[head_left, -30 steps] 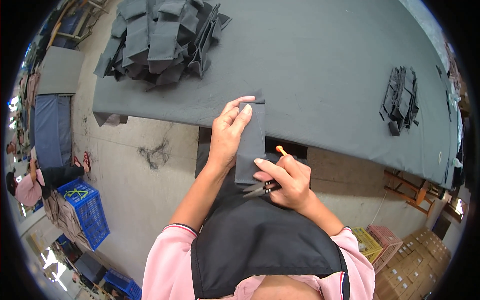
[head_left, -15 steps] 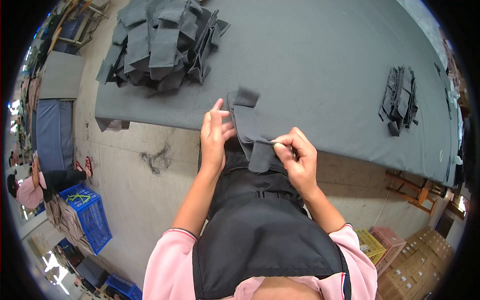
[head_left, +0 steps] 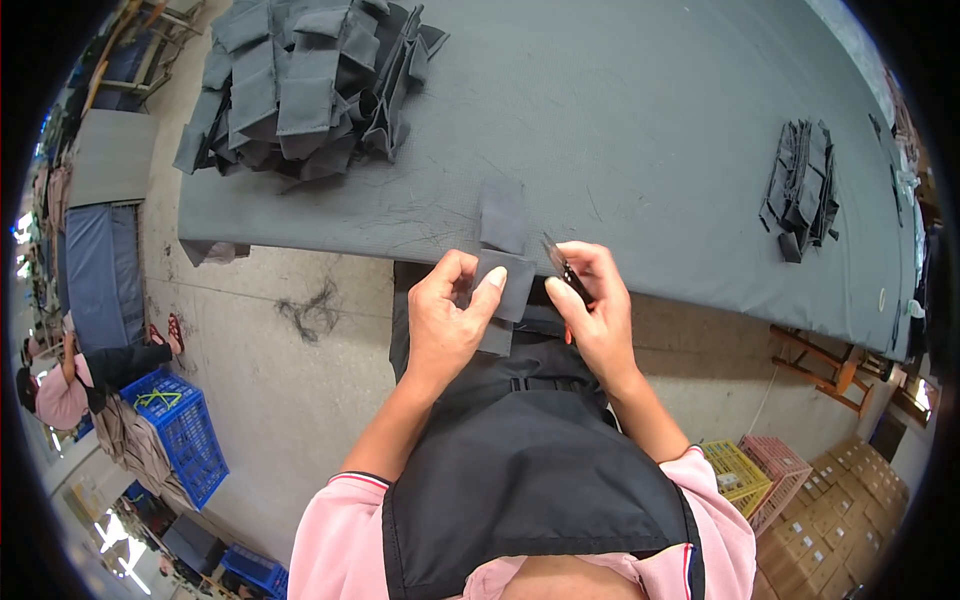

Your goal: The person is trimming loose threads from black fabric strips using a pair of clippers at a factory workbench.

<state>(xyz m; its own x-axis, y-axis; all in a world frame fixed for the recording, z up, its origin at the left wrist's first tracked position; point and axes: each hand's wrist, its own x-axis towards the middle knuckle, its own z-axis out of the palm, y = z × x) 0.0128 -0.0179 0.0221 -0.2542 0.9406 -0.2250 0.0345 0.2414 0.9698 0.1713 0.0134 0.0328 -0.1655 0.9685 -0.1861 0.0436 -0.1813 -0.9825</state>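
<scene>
Just above the dark apron (head_left: 520, 480), at the near edge of the table (head_left: 640, 130), the left hand (head_left: 447, 322) pinches a small dark grey fabric piece (head_left: 503, 283) between thumb and fingers, holding it half over the table edge and half over the lap, while the right hand (head_left: 597, 312) is closed around a small pair of thread snips (head_left: 562, 268), the blades pointing up and toward the cloth. The blades stand very close to the left fingertips (head_left: 492, 281), so a hurried cut could likely nick a finger, or bite into the fabric itself rather than a loose thread; whether any thread is between the blades cannot be told. The pinch covers only one side of the piece, so a tug from the snips might pull it free and drop it to the floor (head_left: 290, 380) below. Farther out, a heap of similar grey pieces (head_left: 300, 85) lies at the far left of the table and a smaller dark stack (head_left: 800, 190) at the far right, well apart; putting the piece on the wrong one could mix the two. Left of the table stands a blue crate (head_left: 185, 440).
</scene>
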